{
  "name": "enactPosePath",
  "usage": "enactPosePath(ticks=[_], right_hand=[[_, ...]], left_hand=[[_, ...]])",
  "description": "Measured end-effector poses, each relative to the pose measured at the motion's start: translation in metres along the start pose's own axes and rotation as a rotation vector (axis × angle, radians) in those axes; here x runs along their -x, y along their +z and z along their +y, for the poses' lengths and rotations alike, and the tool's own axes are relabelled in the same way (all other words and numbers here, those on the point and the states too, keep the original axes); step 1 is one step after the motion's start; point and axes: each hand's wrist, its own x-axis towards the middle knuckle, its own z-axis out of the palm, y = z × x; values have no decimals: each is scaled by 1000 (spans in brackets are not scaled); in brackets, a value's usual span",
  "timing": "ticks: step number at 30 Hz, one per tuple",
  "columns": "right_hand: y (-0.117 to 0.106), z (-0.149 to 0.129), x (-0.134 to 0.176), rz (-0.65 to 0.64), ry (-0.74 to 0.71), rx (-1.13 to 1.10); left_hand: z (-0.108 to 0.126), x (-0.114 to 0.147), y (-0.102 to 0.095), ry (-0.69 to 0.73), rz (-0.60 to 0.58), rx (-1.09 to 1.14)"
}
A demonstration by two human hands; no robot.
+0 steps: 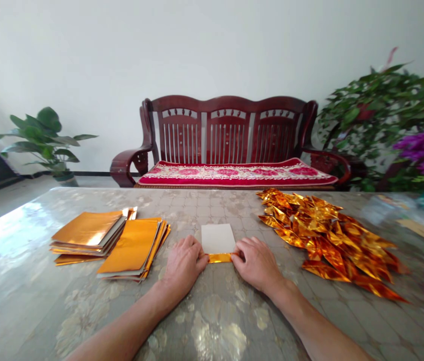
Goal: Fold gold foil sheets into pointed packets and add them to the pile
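A sheet of foil paper [218, 237] lies on the table in front of me, pale side up. Its near edge is turned over into a narrow strip that shows shiny gold. My left hand [185, 256] grips the left end of that strip between thumb and curled fingers. At the other end, my right hand [256, 261] pinches the strip the same way. Both hands rest low on the tabletop, and the fingertips are partly hidden.
Left of me lie two stacks of gold foil paper, one stack [87, 228] behind a nearer stack [131, 245]. A heap of folded gold foil pieces [332, 235] covers the right side of the table [215, 311]. Clear plastic bags [388, 206] lie at far right. Beyond stands a wooden bench [229, 133].
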Motion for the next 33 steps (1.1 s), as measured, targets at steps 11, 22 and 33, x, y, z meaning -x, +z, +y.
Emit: enactPosePath(ticks=[11,22,33], right_hand=[[-1,3,1,21,28,-17],[3,0,4,40,41,-9],[16,-21,3,-13,148,86]], left_hand=[[-1,4,4,24,45,51],[13,5,2,445,-139,16],[33,16,5,399,-165,-250]])
